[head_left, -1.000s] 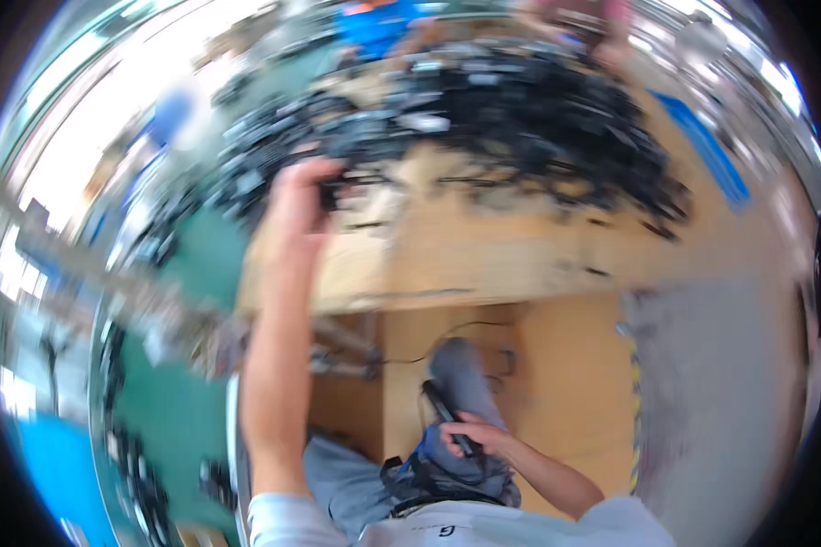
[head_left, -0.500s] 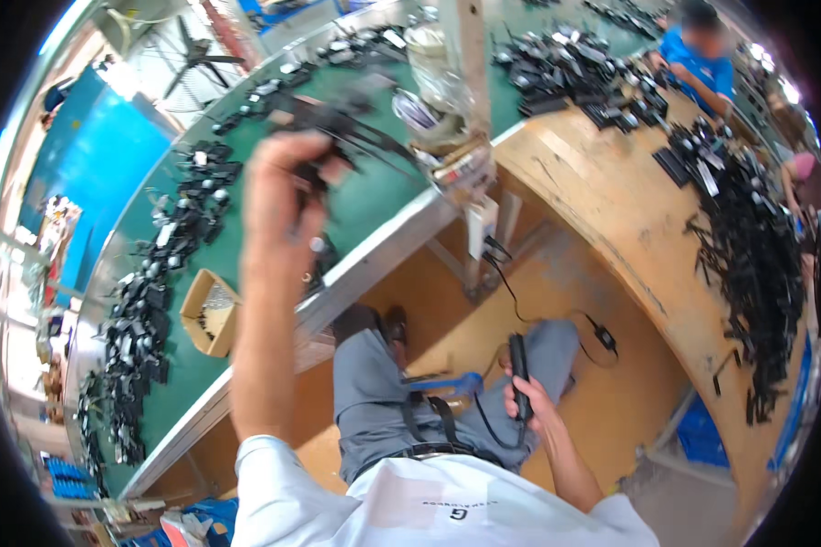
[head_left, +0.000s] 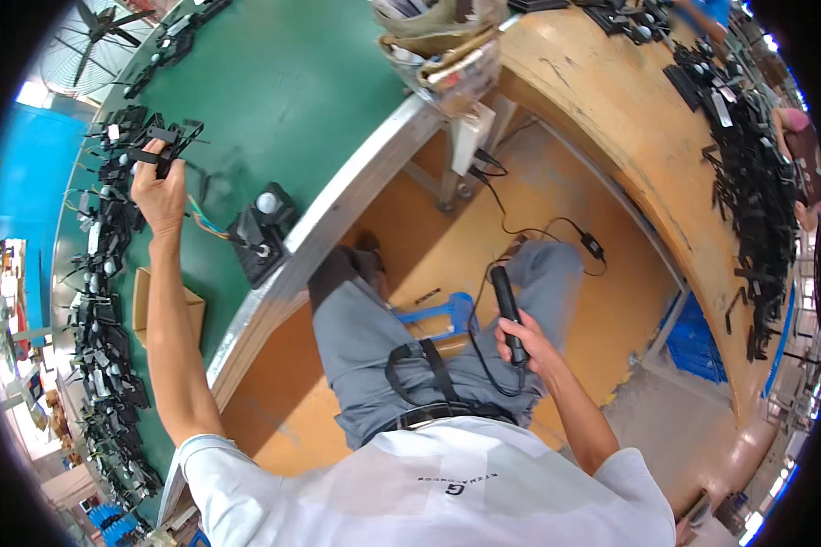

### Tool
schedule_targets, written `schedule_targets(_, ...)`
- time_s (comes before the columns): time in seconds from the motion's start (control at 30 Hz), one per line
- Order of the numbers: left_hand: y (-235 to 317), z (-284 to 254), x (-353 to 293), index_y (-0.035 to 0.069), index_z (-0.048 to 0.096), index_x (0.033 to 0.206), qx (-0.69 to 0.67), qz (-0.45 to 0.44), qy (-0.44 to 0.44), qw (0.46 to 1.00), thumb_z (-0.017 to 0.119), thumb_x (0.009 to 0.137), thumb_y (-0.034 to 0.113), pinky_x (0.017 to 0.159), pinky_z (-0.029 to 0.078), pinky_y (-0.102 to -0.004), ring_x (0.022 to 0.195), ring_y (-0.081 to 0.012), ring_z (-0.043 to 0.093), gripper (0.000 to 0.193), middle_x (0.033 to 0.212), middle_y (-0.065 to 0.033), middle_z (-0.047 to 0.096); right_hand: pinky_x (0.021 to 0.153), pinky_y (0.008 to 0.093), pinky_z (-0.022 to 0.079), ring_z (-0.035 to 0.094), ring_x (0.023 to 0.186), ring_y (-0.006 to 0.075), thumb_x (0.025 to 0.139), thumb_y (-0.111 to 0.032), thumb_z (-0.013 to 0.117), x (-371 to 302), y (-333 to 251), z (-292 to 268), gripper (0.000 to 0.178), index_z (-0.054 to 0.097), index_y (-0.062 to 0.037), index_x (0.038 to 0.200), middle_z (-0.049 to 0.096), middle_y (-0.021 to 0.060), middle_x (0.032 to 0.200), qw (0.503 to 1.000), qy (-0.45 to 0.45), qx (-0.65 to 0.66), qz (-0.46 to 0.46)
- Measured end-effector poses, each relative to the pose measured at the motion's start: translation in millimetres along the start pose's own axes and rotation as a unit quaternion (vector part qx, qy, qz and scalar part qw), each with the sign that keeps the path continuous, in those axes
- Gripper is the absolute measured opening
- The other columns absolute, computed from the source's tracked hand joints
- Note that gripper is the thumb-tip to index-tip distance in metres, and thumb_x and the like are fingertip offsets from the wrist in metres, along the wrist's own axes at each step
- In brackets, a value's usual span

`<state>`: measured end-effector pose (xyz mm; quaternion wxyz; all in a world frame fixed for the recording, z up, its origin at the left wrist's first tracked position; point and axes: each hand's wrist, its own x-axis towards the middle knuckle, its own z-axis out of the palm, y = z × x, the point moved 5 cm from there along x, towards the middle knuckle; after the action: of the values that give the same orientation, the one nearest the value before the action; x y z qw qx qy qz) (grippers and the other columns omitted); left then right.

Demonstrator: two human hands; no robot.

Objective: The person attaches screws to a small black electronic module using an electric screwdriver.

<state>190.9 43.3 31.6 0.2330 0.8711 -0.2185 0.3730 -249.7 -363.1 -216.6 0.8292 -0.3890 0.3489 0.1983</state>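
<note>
My left hand point(head_left: 161, 196) reaches over the green-topped bench, fingers closed round a black plastic assembly point(head_left: 166, 139) with thin arms. The assembly is at the inner edge of a long row of similar black units point(head_left: 109, 301); whether it touches them I cannot tell. My right hand point(head_left: 531, 341), low over my lap, grips a black corded electric screwdriver point(head_left: 504, 296), its cord looping down. Near the bench's front edge lies a black unit point(head_left: 263, 232) with a white round dome and coloured wires, touched by neither hand.
A cardboard box point(head_left: 194, 314) sits by my left forearm. Bags and a holder point(head_left: 442, 64) hang at the bench corner above a white power box point(head_left: 471, 137). The curved wooden table point(head_left: 602, 118) at right bears piled black parts point(head_left: 757, 237). Below is a blue crate point(head_left: 693, 342).
My left hand has swung left from mid-bench to the row of units, carrying the black assembly. The view has shifted left and closer. My right hand still grips the screwdriver.
</note>
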Motion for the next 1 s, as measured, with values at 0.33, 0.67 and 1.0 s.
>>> schedule_targets(0.33, -92.7, -42.6, 3.5, 0.006, 0.071, 0.115, 0.094, -0.025, -0.132, 0.986, 0.071, 0.077, 0.004, 0.096, 0.048, -0.0401, 0.104, -0.0306, 0.063, 0.039, 0.113, -0.0145, 0.066, 0.047, 0.0301, 0.046, 0.058, 0.058, 0.015, 0.094, -0.024, 0.072, 10.6, -8.3, 7.9, 0.031, 0.048, -0.0108, 0.11, 0.055, 0.0033, 0.077, 1.0, -0.011, 0.001, -0.004)
schedule_targets(0.67, -72.2, -8.0, -56.3, 0.001, 0.053, 0.143, -0.076, -0.189, -0.352, 0.914, 0.072, 0.088, 0.034, 0.112, 0.039, -0.0406, 0.132, -0.0334, 0.053, 0.067, 0.145, -0.0217, 0.054, 0.049, 0.0303, 0.042, 0.054, 0.055, 0.0133, 0.09, -0.026, 0.076, -13.9, -12.2, 4.8, 0.032, 0.052, -0.0077, 0.101, 0.053, 0.0012, 0.07, 0.994, 0.08, -0.036, -0.059)
schedule_targets(1.0, 51.1, -87.9, -31.6, 0.005, 0.074, 0.117, 0.263, -0.006, -0.369, 0.892, 0.069, 0.095, 0.043, 0.081, 0.055, -0.0438, 0.087, -0.0328, 0.071, 0.045, 0.109, -0.0156, 0.075, 0.042, 0.028, 0.047, 0.056, 0.05, 0.0108, 0.091, -0.025, 0.076, -18.0, 20.0, 16.6, 0.034, 0.047, -0.0071, 0.093, 0.053, 0.0012, 0.071, 0.986, -0.033, 0.042, -0.16)
